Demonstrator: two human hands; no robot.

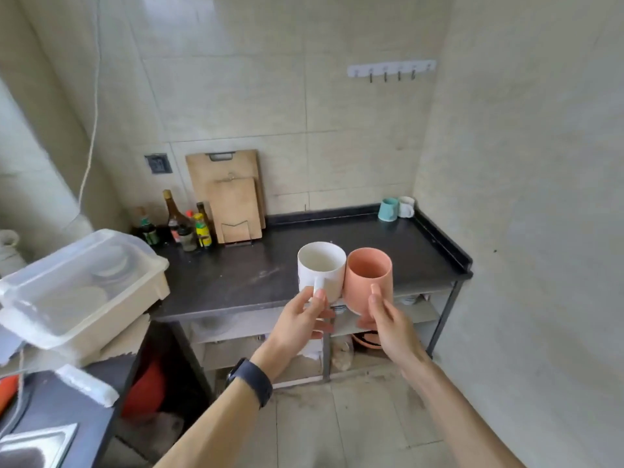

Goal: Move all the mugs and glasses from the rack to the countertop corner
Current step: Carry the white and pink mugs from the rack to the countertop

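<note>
My left hand (305,317) grips a white mug (320,270) by its handle. My right hand (385,319) holds a pink mug (369,276) by its handle. Both mugs are upright, side by side and touching, in the air over the front edge of the dark countertop (236,278). In the far right corner of the countertop stand a teal mug (387,209) and a white mug (406,207), next to each other. The dish rack (111,312), a cream tub with a clear lid, is at the left with plates inside.
Several sauce bottles (184,224) and two wooden cutting boards (233,201) stand against the back wall. A raised lip edges the countertop's back and right side. Shelves with dishes lie under the counter. A sink (30,447) is at the bottom left. Wall hooks (391,70) hang above.
</note>
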